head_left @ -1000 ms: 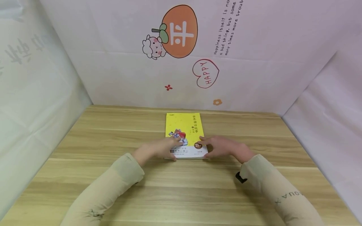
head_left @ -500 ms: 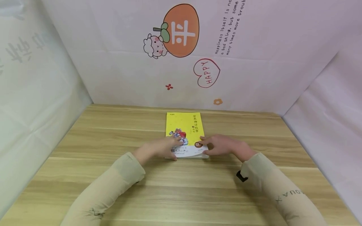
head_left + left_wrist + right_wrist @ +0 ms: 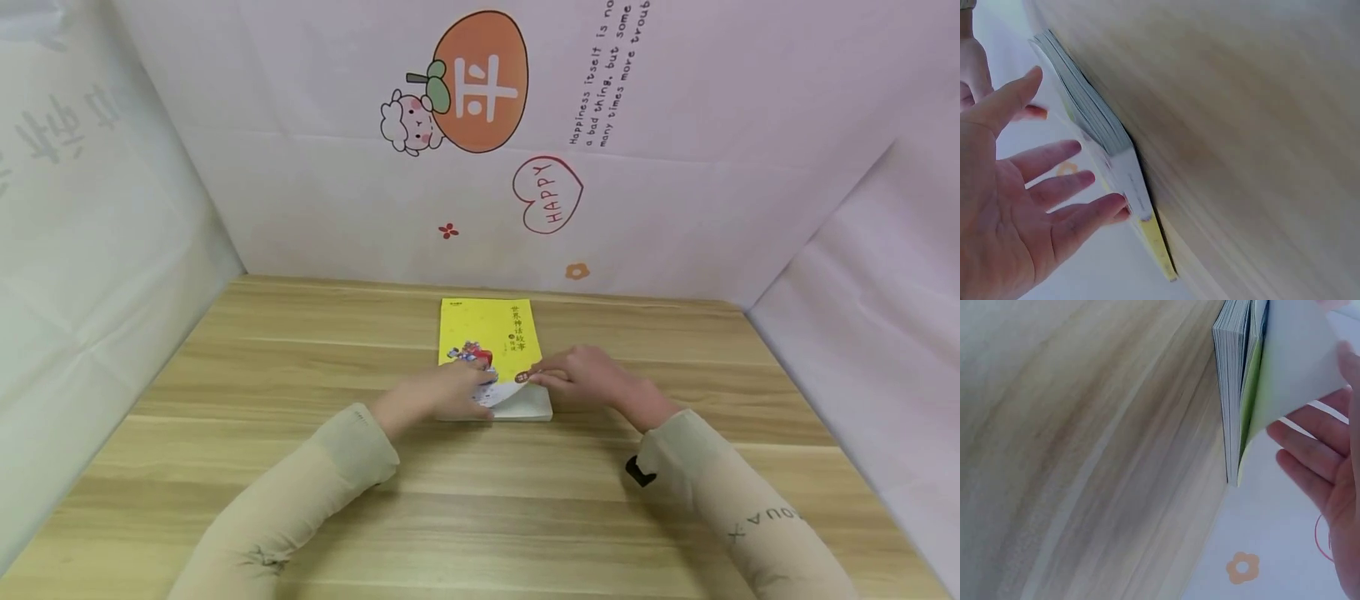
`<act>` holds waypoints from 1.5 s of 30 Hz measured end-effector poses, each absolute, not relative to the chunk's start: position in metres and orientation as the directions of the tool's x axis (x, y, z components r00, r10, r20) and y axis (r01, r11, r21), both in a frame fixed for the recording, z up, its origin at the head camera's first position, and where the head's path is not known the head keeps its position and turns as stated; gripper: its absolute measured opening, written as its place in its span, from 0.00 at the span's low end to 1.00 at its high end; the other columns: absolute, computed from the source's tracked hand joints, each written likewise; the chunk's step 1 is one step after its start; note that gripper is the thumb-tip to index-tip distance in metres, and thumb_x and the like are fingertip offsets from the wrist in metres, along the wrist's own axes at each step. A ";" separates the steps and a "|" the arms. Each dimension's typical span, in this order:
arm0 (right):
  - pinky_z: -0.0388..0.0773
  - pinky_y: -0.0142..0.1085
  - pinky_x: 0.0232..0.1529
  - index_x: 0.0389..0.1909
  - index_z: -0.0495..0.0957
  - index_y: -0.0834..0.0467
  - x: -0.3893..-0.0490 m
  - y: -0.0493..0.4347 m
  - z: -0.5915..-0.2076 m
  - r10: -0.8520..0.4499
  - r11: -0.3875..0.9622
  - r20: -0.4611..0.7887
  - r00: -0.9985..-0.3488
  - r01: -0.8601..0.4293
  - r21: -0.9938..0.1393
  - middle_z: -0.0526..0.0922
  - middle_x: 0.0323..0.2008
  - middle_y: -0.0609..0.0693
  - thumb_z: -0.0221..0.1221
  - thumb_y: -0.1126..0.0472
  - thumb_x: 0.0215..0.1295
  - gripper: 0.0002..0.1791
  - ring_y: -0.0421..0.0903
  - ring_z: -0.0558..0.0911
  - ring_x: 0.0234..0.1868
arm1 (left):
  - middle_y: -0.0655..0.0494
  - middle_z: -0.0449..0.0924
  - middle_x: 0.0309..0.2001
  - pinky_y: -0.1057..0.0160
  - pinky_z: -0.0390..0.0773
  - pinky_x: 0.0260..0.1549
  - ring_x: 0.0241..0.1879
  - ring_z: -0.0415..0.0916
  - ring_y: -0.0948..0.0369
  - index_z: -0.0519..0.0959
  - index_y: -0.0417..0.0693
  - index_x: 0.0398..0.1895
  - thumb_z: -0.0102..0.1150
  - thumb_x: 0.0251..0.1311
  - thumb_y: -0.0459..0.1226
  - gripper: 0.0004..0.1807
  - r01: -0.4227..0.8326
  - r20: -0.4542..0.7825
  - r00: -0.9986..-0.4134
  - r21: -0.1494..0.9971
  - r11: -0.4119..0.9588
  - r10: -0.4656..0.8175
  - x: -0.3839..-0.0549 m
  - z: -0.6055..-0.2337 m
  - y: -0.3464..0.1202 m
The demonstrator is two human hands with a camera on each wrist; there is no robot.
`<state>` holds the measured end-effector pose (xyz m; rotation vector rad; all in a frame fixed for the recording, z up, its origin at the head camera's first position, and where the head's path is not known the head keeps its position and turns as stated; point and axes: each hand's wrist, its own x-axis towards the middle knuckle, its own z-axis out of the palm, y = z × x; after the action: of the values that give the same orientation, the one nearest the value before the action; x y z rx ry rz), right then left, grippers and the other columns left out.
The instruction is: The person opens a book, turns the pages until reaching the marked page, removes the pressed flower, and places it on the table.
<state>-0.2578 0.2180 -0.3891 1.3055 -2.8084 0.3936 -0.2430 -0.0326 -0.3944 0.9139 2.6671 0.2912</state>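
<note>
1. Book (image 3: pixel 483 321) lies flat on wood-grain bench (image 3: pixel 495 508), toward the far edge, spine on the person's left. Yellow cover up top, white band along the near end.
2. Right hand (image 3: pixel 588 377): thumb and fingers pinch the near right corner of the front cover, which curls up and away from the pale pages (image 3: pixel 531 406) beneath. Remaining fingers loosely spaced per right wrist view.
3. Left hand (image 3: pixel 448 392): over the near left part of the book, fingers extended and apart, thumb well away from them. Can't tell if any fingertip touches the cover.
4. Both arms in light sleeves (image 3: pixel 300 492); black item (image 3: pixel 641 472) at right cuff.
5. Behind bench: white sheet (image 3: pixel 322 192) printed with orange fruit (image 3: pixel 487 83) and red "HAPPY" heart (image 3: pixel 550 196).
</note>
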 end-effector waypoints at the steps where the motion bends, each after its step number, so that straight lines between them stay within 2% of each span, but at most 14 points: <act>1: 0.79 0.37 0.39 0.44 0.84 0.53 -0.258 0.218 -0.390 -0.747 0.613 0.160 -0.645 -0.762 -0.209 0.84 0.41 0.45 0.51 0.46 0.67 0.19 0.36 0.82 0.36 | 0.50 0.55 0.69 0.53 0.58 0.61 0.66 0.55 0.52 0.64 0.51 0.67 0.59 0.54 0.58 0.40 0.564 -0.218 -0.750 0.282 0.776 0.624 -0.243 -0.394 -0.030; 8: 0.79 0.34 0.34 0.38 0.85 0.54 -0.258 0.214 -0.391 -0.731 0.589 0.325 -0.600 -0.795 -0.144 0.85 0.35 0.45 0.60 0.53 0.62 0.11 0.38 0.83 0.33 | 0.48 0.63 0.66 0.54 0.63 0.59 0.63 0.62 0.54 0.65 0.45 0.66 0.55 0.57 0.57 0.38 0.568 -0.177 -0.756 0.299 0.766 0.630 -0.241 -0.389 -0.015; 11: 0.79 0.34 0.33 0.37 0.85 0.56 -0.257 0.210 -0.390 -0.716 0.587 0.386 -0.581 -0.801 -0.117 0.85 0.34 0.46 0.64 0.56 0.57 0.09 0.39 0.83 0.32 | 0.50 0.72 0.59 0.56 0.71 0.52 0.54 0.72 0.57 0.68 0.43 0.63 0.53 0.60 0.57 0.35 0.574 -0.131 -0.766 0.300 0.762 0.629 -0.242 -0.388 -0.008; 14: 0.79 0.34 0.30 0.36 0.85 0.56 -0.257 0.207 -0.389 -0.700 0.586 0.437 -0.566 -0.804 -0.102 0.85 0.34 0.47 0.67 0.57 0.54 0.10 0.41 0.84 0.30 | 0.55 0.81 0.42 0.61 0.77 0.37 0.36 0.77 0.62 0.75 0.45 0.56 0.51 0.62 0.55 0.28 0.572 -0.086 -0.780 0.306 0.761 0.620 -0.243 -0.387 -0.001; 18: 0.79 0.34 0.28 0.35 0.84 0.57 -0.258 0.204 -0.386 -0.687 0.589 0.476 -0.549 -0.805 -0.078 0.85 0.33 0.48 0.66 0.55 0.55 0.10 0.42 0.84 0.30 | 0.60 0.73 0.21 0.65 0.71 0.23 0.21 0.69 0.64 0.79 0.49 0.39 0.48 0.66 0.52 0.18 0.554 -0.060 -0.799 0.316 0.770 0.599 -0.245 -0.386 0.005; 21: 0.79 0.35 0.27 0.36 0.84 0.58 -0.259 0.203 -0.387 -0.686 0.592 0.490 -0.539 -0.804 -0.056 0.85 0.34 0.49 0.64 0.54 0.57 0.12 0.43 0.84 0.30 | 0.61 0.69 0.19 0.65 0.69 0.23 0.21 0.68 0.64 0.79 0.52 0.38 0.44 0.68 0.50 0.16 0.536 -0.054 -0.811 0.333 0.776 0.583 -0.246 -0.386 0.006; 25: 0.80 0.37 0.29 0.38 0.84 0.60 -0.260 0.207 -0.386 -0.654 0.631 0.499 -0.569 -0.774 -0.056 0.85 0.34 0.52 0.65 0.54 0.56 0.15 0.46 0.84 0.30 | 0.59 0.72 0.21 0.61 0.72 0.28 0.24 0.71 0.62 0.78 0.53 0.39 0.40 0.69 0.52 0.19 0.510 -0.065 -0.823 0.351 0.785 0.564 -0.246 -0.385 0.004; 27: 0.80 0.39 0.31 0.39 0.84 0.62 -0.261 0.210 -0.385 -0.627 0.664 0.488 -0.607 -0.744 -0.072 0.85 0.34 0.54 0.65 0.54 0.55 0.16 0.47 0.85 0.30 | 0.59 0.71 0.19 0.59 0.73 0.33 0.24 0.71 0.61 0.78 0.53 0.35 0.36 0.70 0.53 0.22 0.499 -0.063 -0.831 0.355 0.791 0.553 -0.246 -0.384 0.003; 31: 0.80 0.40 0.34 0.40 0.84 0.62 -0.261 0.214 -0.386 -0.575 0.728 0.418 -0.703 -0.673 -0.129 0.85 0.35 0.55 0.64 0.51 0.57 0.18 0.46 0.84 0.29 | 0.58 0.70 0.17 0.60 0.72 0.33 0.23 0.70 0.60 0.75 0.50 0.25 0.32 0.70 0.55 0.27 0.474 -0.055 -0.849 0.356 0.805 0.525 -0.247 -0.384 -0.001; 35: 0.80 0.37 0.31 0.44 0.83 0.61 -0.261 0.214 -0.389 -0.615 0.737 0.259 -0.745 -0.660 -0.146 0.85 0.34 0.55 0.62 0.48 0.59 0.21 0.39 0.79 0.20 | 0.54 0.76 0.23 0.61 0.72 0.26 0.23 0.71 0.59 0.78 0.46 0.29 0.34 0.70 0.54 0.27 0.442 -0.064 -0.864 0.376 0.814 0.499 -0.249 -0.382 -0.006; 37: 0.80 0.36 0.34 0.47 0.81 0.61 -0.260 0.211 -0.391 -0.648 0.730 0.152 -0.747 -0.665 -0.157 0.84 0.38 0.54 0.60 0.47 0.60 0.23 0.39 0.80 0.23 | 0.52 0.79 0.29 0.61 0.74 0.27 0.25 0.73 0.59 0.78 0.42 0.44 0.39 0.69 0.53 0.26 0.423 -0.058 -0.873 0.407 0.810 0.485 -0.250 -0.381 -0.008; 40: 0.78 0.36 0.43 0.52 0.79 0.58 -0.256 0.205 -0.392 -0.646 0.750 -0.005 -0.764 -0.633 -0.190 0.81 0.48 0.51 0.59 0.45 0.61 0.25 0.41 0.82 0.40 | 0.49 0.79 0.47 0.60 0.76 0.38 0.36 0.76 0.57 0.60 0.45 0.69 0.48 0.65 0.53 0.34 0.397 -0.009 -0.892 0.463 0.793 0.452 -0.250 -0.378 -0.013; 42: 0.77 0.36 0.43 0.54 0.77 0.57 -0.254 0.201 -0.392 -0.618 0.779 -0.091 -0.781 -0.592 -0.207 0.79 0.52 0.50 0.59 0.44 0.61 0.26 0.41 0.81 0.41 | 0.49 0.70 0.60 0.58 0.73 0.48 0.48 0.74 0.55 0.43 0.53 0.74 0.55 0.62 0.51 0.44 0.387 0.043 -0.904 0.502 0.773 0.424 -0.250 -0.375 -0.017; 45: 0.76 0.34 0.38 0.56 0.76 0.56 -0.252 0.197 -0.393 -0.588 0.806 -0.164 -0.792 -0.556 -0.204 0.75 0.56 0.51 0.59 0.45 0.61 0.26 0.40 0.77 0.29 | 0.53 0.48 0.72 0.53 0.62 0.59 0.64 0.59 0.52 0.31 0.60 0.73 0.62 0.57 0.48 0.54 0.404 0.145 -0.910 0.517 0.755 0.387 -0.249 -0.369 -0.023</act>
<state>-0.2519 0.1974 -0.3927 1.0249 -3.1927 0.2456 -0.2491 -0.0232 -0.3692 0.6695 2.9700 0.8848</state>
